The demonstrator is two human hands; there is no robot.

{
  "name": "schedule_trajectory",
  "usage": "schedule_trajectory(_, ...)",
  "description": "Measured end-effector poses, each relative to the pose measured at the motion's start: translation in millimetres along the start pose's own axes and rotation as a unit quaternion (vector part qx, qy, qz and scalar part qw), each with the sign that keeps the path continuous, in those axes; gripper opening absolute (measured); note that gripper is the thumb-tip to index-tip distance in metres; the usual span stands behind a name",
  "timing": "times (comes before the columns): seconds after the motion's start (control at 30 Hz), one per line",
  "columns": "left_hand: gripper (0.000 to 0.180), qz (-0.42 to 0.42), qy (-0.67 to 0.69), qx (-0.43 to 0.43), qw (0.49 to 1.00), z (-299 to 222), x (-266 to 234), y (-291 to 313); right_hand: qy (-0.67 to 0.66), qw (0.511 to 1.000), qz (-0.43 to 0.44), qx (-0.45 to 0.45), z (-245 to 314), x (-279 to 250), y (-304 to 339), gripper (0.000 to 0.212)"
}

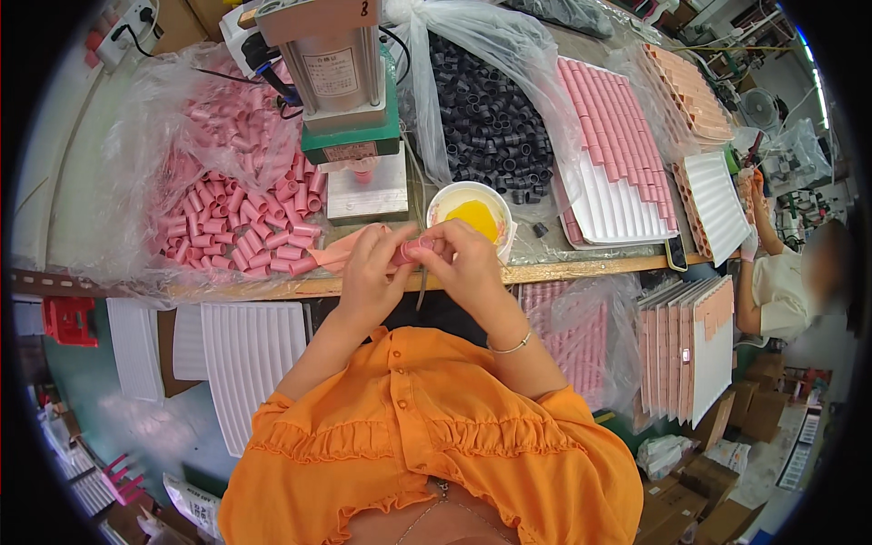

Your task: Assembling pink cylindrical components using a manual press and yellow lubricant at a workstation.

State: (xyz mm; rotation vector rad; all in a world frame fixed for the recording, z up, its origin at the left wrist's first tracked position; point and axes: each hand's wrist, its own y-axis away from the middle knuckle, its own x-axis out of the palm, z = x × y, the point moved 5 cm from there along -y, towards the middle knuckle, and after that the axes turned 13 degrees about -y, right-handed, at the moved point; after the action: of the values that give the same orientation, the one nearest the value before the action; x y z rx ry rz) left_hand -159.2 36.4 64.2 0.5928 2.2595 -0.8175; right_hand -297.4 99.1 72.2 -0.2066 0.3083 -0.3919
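Left hand [372, 270] and right hand [470, 270] are together, fingertips pinching one pink tube [415, 250] between them, above the front edge of the bench [568, 270]. Toward its left end, a clear bag [118, 213] holds loose pink tubes [241, 213] (quite a heap). Just beyond the right hand, a white bowl [451, 197] contains something yellow [474, 218]. Behind it, another clear bag [419, 86] holds black pieces [495, 127]. Farther right, a white tray [607, 202] carries pink tubes in rows.

L hand [368, 272], R hand [470, 268] adj., fingers [388, 245] bent
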Motion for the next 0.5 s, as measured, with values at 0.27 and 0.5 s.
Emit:
schedule_trajectory(0.27,0.02,-0.037,-0.108,-0.202,0.973,111.6,-97.0,33.9,0.351,0.896,-0.235,0.138,-87.9,-148.1,38.3,0.035)
schedule_trajectory(0.5,0.025,0.131,-0.207,-0.151,0.958,112.3,-93.8,25.9,0.411,0.842,-0.255,0.239,-111.0,-155.0,36.6,0.042)
